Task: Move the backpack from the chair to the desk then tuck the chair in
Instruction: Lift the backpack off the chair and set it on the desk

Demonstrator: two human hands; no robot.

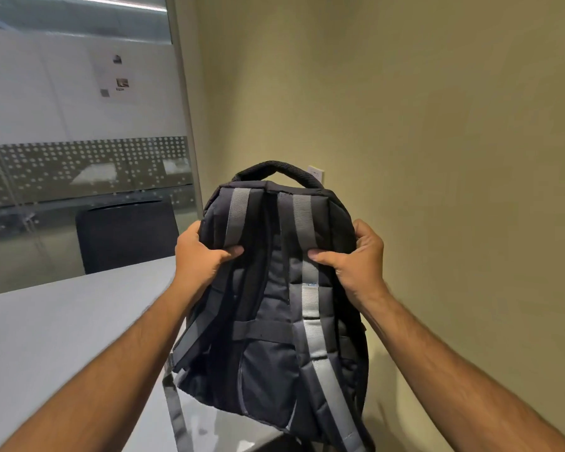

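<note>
A dark navy backpack (271, 308) with grey shoulder straps is held upright in front of me, its strap side facing me. My left hand (198, 256) grips its upper left side, thumb pressed on the left strap. My right hand (356, 259) grips the upper right side, thumb on the right strap. The bag's bottom hangs over the right end of the pale grey desk (62, 337). I cannot tell whether it touches the desk. The chair it came from is out of view.
A dark chair (128, 236) stands at the desk's far side, against a glass partition (79, 158) with a dotted frosted band. A beige wall (437, 158) with a white socket plate (317, 173) closes off the right side.
</note>
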